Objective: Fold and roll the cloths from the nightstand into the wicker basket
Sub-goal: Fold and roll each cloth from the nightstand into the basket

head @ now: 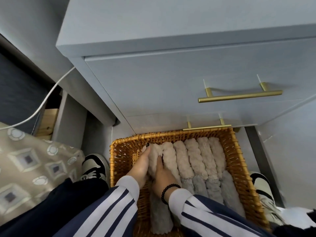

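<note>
Both hands' grip on beige roll (154,157), nightstand (171,82) close behind basket (118,154).

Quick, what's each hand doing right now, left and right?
Left hand: fingers curled around the beige rolled cloth, holding it in the wicker basket.
Right hand: grips the same cloth from its other side.

Beige and grey rolled cloths (196,161) lie side by side in the wicker basket (239,151).
</note>
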Demonstrator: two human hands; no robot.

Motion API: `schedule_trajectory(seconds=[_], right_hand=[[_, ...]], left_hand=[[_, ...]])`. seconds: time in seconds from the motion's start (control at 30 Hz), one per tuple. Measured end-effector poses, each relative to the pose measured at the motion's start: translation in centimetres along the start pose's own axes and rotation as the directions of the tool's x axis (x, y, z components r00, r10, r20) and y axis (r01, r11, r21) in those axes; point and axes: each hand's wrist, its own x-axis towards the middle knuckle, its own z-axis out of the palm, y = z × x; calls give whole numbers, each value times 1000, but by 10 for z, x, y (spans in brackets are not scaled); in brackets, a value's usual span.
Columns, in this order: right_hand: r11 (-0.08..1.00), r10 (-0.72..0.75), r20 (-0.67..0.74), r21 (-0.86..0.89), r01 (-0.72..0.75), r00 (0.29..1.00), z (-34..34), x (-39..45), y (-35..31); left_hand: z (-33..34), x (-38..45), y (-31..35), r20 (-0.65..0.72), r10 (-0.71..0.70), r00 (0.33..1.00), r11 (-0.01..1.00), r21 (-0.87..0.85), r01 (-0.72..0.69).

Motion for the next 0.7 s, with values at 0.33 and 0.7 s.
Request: schedule_trajectory(seconds=[0.33, 0.7], right_hand=[[991, -121, -416, -110, 82, 901, 36, -31, 18], [40, -516, 571, -728, 684, 638, 14, -25, 26]], left_hand=[[18, 11, 14, 74, 19, 997, 966, 257, -37], [26, 28, 31, -109, 98, 989, 650, 760, 20]])
